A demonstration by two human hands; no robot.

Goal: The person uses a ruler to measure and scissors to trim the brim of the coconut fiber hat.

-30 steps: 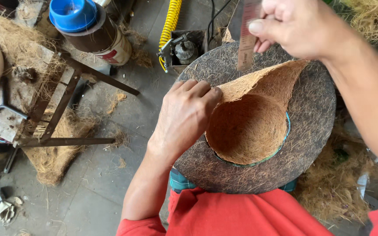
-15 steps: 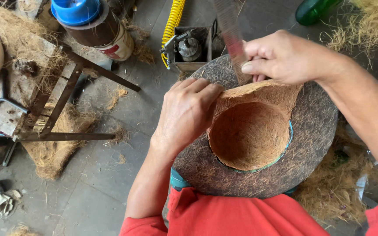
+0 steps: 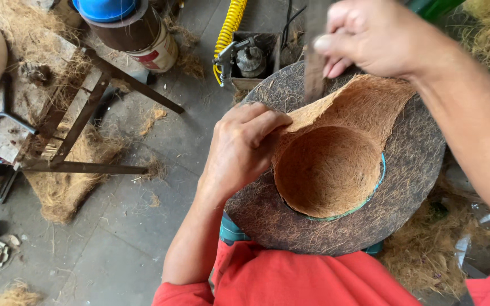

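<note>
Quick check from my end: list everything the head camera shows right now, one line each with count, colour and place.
Round coir-fibre disc: one, dark brown, centre, on the person's lap.
Bowl-shaped coir liner: one, tan, sunk in the disc's hole, its flap rising toward top.
Flat dark blade-like tool: one, grey-brown, top centre, blurred.
Coiled hose: one, yellow, top centre.
Blue-lidded can: one, brown and white, top left.
Metal frame: one, rusty, left on floor.
Loose coir fibre: several piles, straw-coloured, floor.
Red shirt: one, bottom.
Left hand: pressing the liner's edge.
Right hand: gripping the tool.
</note>
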